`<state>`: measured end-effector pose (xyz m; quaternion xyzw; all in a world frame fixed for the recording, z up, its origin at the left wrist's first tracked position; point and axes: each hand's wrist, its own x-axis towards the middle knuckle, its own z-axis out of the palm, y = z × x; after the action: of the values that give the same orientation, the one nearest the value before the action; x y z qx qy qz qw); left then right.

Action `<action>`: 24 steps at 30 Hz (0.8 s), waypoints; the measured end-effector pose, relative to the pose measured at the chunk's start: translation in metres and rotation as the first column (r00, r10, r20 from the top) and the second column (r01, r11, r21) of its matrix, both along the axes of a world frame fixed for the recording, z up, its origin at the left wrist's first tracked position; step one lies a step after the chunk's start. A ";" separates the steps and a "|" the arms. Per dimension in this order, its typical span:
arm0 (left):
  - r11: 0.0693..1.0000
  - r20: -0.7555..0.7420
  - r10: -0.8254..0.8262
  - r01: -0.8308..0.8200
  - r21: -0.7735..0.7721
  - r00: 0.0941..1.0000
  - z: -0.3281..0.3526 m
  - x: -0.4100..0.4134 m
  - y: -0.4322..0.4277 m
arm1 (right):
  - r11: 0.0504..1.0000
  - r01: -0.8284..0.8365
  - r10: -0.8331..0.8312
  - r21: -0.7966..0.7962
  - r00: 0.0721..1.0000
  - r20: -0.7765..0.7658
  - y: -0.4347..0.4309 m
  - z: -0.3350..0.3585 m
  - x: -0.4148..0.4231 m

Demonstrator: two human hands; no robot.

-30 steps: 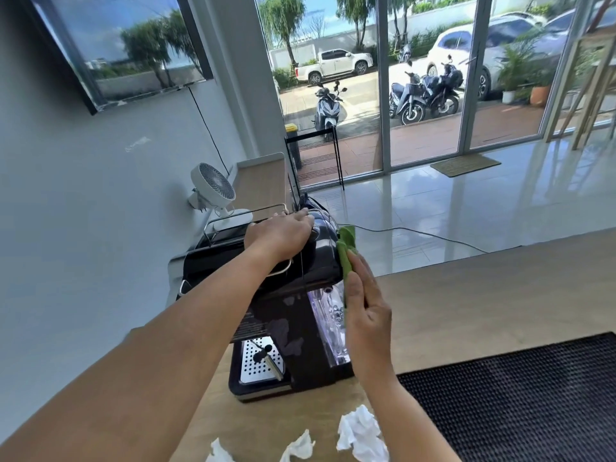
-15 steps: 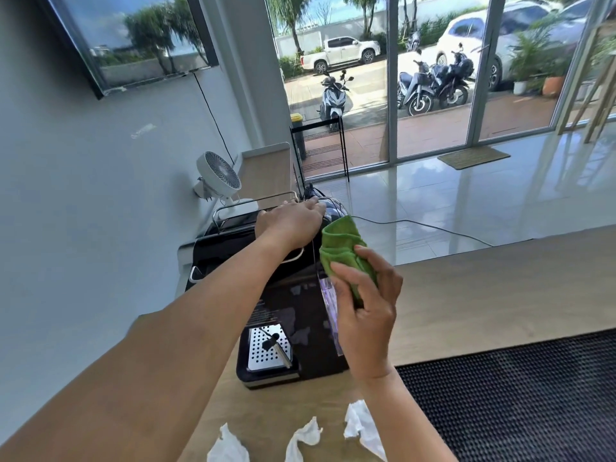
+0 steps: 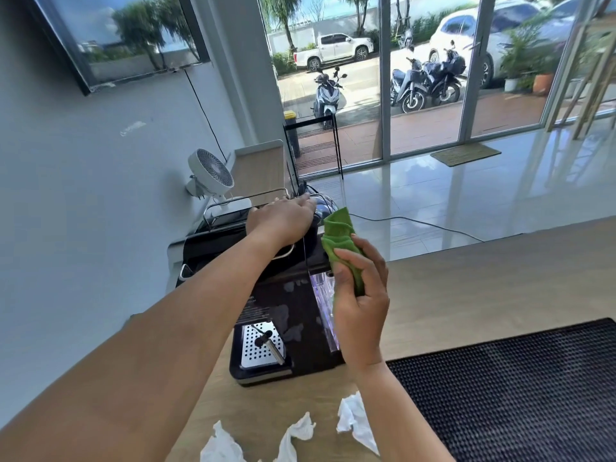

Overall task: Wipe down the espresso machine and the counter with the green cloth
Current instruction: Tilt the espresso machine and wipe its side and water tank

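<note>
To the right of the espresso machine [image 3: 283, 305], the bare wood of the tabletop [image 3: 483, 278] gives a hand room to pass. Nearer, a black ribbed mat [image 3: 516, 388] covers the right side. Three crumpled tissues [image 3: 353, 418] lie just in front of the machine. The left hand [image 3: 281, 221] lies on the machine's top, its forearm crossing above the front. The right hand [image 3: 361, 305], gripping the green cloth [image 3: 338, 236], occupies the right flank. The wall [image 3: 83, 211] stands near on the left, and a white fan [image 3: 210, 173] sits behind.
</note>
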<state>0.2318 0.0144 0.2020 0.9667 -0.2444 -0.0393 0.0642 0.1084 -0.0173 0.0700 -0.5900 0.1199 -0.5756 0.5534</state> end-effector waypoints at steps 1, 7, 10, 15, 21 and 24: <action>1.000 0.000 0.001 -0.001 -0.004 1.000 0.000 0.000 0.000 | 0.994 -0.059 0.057 0.091 0.998 0.032 -0.003 0.003 0.001; 1.000 -0.001 -0.004 0.004 -0.002 1.000 0.002 -0.003 0.000 | 0.772 -0.464 0.526 0.434 0.850 -0.027 -0.055 0.020 0.021; 1.000 0.003 -0.009 0.009 -0.005 1.000 0.001 -0.003 0.000 | 0.716 -0.493 0.642 0.495 0.743 -0.189 -0.068 0.020 0.035; 1.000 -0.006 -0.016 0.016 -0.012 1.000 -0.002 0.000 -0.001 | 0.810 -0.338 0.442 0.480 0.889 -0.122 -0.026 0.009 0.011; 1.000 0.016 -0.004 0.004 0.014 1.000 -0.002 0.002 -0.002 | 0.996 -0.010 0.027 0.084 0.979 -0.203 0.096 -0.022 -0.006; 1.000 0.029 -0.011 0.011 0.027 1.000 -0.002 0.005 -0.003 | 0.997 0.049 -0.038 0.054 0.982 -0.184 0.084 -0.031 0.008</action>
<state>0.2371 0.0109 0.1997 0.9666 -0.2501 -0.0289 0.0473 0.1166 0.0671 0.0389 -0.6210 0.1998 -0.5273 0.5445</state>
